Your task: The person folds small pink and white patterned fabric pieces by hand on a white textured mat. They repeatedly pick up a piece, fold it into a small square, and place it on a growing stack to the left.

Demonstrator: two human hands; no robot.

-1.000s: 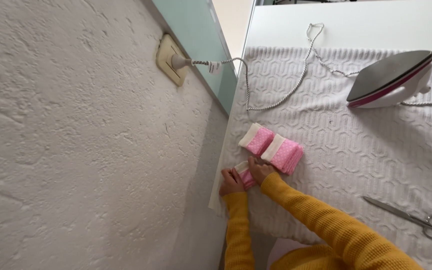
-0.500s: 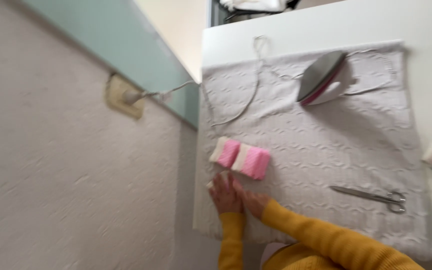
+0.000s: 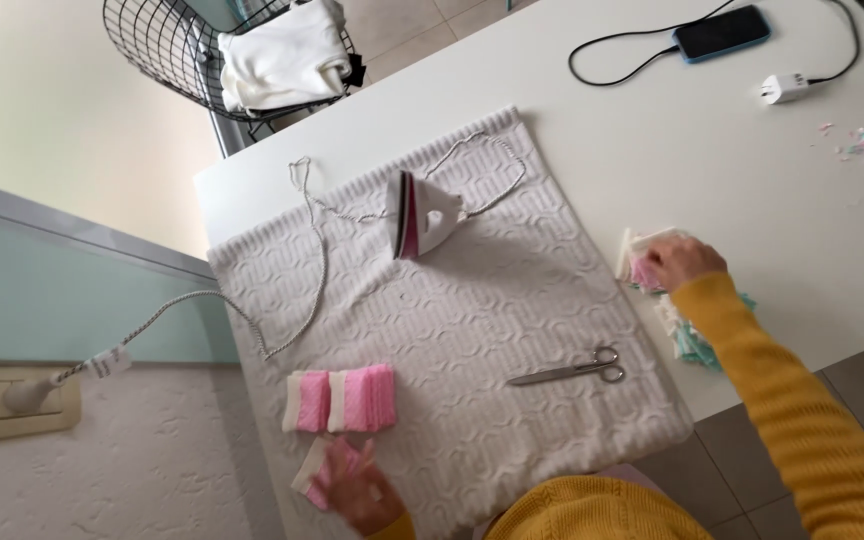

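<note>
On the desk's point(image 3: 652, 130) towel point(image 3: 472, 330), the left hand point(image 3: 357, 492) pins a pink pad point(image 3: 324, 468); the right hand point(image 3: 680, 262) grips another at the pile point(image 3: 697, 335). Reaching wide, a sleeve could snag the cord point(image 3: 317, 250) and topple the upright iron point(image 3: 422, 215).

**Right hand leaves the pink pieces**

I see my right hand point(image 3: 680, 262) has gone from beside the left out to the small pile of cloth pieces point(image 3: 642, 268) past the towel's edge. My left hand point(image 3: 364, 492) now rests alone on one pink piece point(image 3: 324, 470), with my view swung wider.
</note>
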